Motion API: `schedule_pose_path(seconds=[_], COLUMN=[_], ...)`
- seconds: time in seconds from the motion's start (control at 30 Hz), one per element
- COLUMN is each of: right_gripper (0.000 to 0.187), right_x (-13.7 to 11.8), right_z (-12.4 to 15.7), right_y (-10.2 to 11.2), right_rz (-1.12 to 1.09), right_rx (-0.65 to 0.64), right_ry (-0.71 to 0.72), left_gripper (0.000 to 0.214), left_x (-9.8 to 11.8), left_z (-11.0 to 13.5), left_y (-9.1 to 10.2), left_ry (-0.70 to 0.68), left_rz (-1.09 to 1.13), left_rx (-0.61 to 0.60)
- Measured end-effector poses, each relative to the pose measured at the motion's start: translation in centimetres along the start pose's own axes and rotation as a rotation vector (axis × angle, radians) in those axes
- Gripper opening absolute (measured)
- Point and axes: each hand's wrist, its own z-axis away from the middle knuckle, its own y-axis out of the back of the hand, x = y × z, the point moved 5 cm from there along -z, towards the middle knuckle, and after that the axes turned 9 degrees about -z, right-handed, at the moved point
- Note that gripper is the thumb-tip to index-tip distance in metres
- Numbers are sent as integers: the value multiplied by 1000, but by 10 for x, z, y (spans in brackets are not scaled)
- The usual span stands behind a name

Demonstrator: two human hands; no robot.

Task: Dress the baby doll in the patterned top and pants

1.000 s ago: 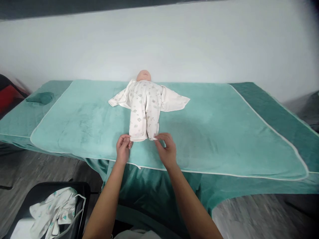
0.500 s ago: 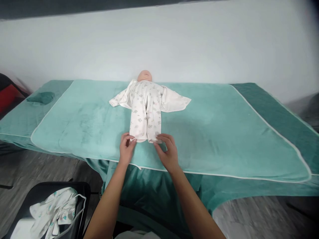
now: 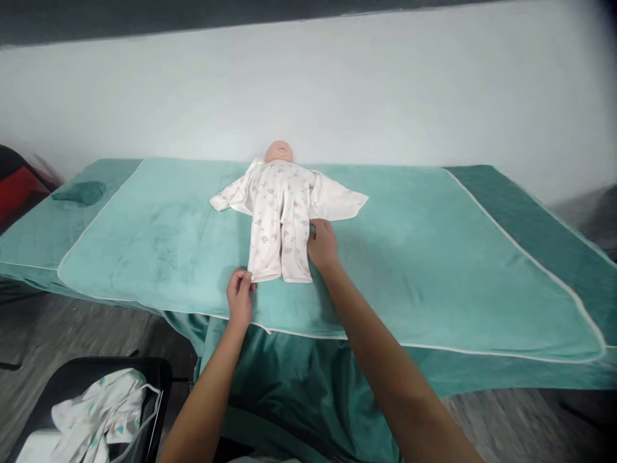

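A baby doll [image 3: 279, 152] lies on its back on a light teal blanket [image 3: 409, 257], head toward the wall. It wears a white patterned sleepsuit [image 3: 277, 222] with both legs stretched toward me and an open white jacket spread to each side. My left hand [image 3: 240, 297] pinches the cuff of the sleepsuit's left leg at the foot end. My right hand [image 3: 322, 245] rests against the outer side of the right leg, fingers curled on the cloth about halfway up.
The blanket covers a darker teal padded table [image 3: 501, 186] along a white wall. A small folded teal cloth [image 3: 80, 191] lies at the far left. A black bin [image 3: 81, 405] with white patterned clothes stands on the floor at lower left.
My right hand has left the right cuff and moved up along the outer side of that leg. My left hand stays at the left cuff. The trouser legs lie a little straighter.
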Motion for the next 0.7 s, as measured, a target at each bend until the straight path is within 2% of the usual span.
schedule_pose_path(seconds=[0.1, 0.17, 0.27, 0.3, 0.33, 0.43, 0.5, 0.57, 0.7], right_gripper=[40, 38, 35, 34, 33, 26, 22, 18, 19], right_x=[-1, -3, -3, -3, -1, 6, 10, 12, 17], right_z=[-20, -26, -31, -33, -34, -40, -43, -46, -49], right_y=[-12, -14, -13, -14, -15, -22, -24, -25, -30], right_rz=[101, 173, 293, 338, 375, 421, 390, 321, 235], right_rx=[-32, -20, 8, 2, -17, -96, -82, -38, -99], right_ry=[66, 91, 92, 93, 92, 73, 79, 117, 134], left_gripper=[35, 35, 19, 7, 5, 25, 36, 42, 40], left_x=[8, 19, 38, 41, 41, 31, 24, 19, 13], left_z=[-11, -32, -80, -97, -113, -149, -161, -167, -171], left_y=[4, 8, 6, 0, -8, -40, -60, -75, -90], left_ry=[47, 11, -183, -263, -319, -415, -473, -533, -618], left_rz=[40, -60, -481, -660, -843, -1227, -1286, -1249, -1127], left_rx=[57, 113, 160, 140, 103, -61, -140, -196, -282])
